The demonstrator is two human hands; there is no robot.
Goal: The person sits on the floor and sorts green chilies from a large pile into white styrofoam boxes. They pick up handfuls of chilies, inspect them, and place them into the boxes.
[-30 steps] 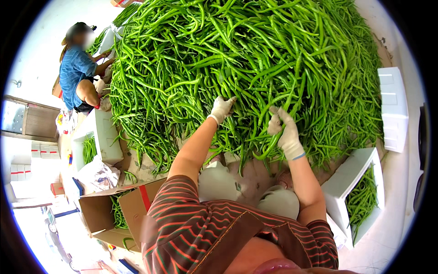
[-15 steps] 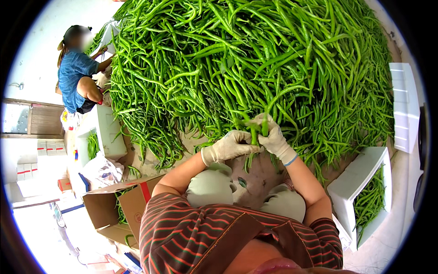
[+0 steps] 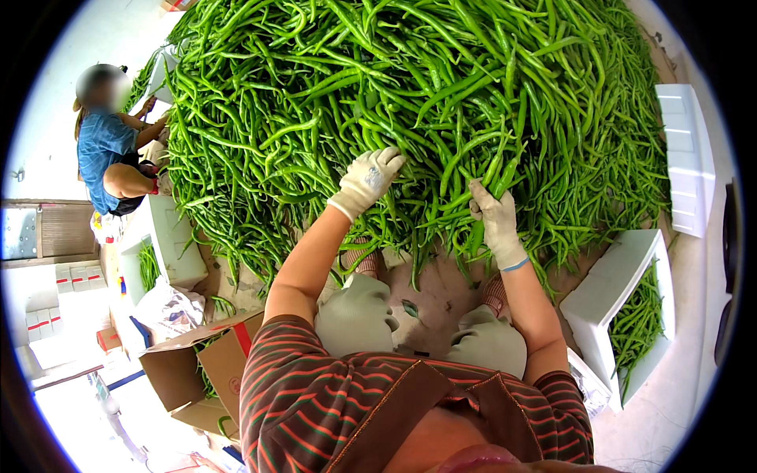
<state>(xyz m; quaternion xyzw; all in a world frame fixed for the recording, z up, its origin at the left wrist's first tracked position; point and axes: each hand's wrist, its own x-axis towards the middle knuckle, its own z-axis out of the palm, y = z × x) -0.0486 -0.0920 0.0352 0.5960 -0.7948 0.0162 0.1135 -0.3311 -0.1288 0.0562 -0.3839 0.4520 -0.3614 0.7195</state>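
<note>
- Pile of long green chili peppers (image 3: pixel 378 102) fills the upper frame, heaped on the floor, near edge just ahead of the person's knees.
- Right hand (image 3: pixel 495 221), pale glove: grip closed around a small bunch of peppers (image 3: pixel 493 177) at the pile's near edge, stems pointing up and away.
- Left hand (image 3: pixel 369 180), same glove: fingers spread flat, palm down on the pile, pressing into peppers. Nothing enclosed; grip wide.
- Hands apart, left higher on the heap than right.
- Bare floor (image 3: pixel 441 288) between the knees, a few stray peppers on it.
- White foam box (image 3: pixel 611 288) near the right elbow, part-filled with peppers. Another white box (image 3: pixel 690 158) further right, at the pile's rim.
- Cardboard box (image 3: pixel 201 366) lower left, open, some peppers inside.
- Second person in blue top (image 3: pixel 106 154) at the pile's far left, hands in the peppers.
</note>
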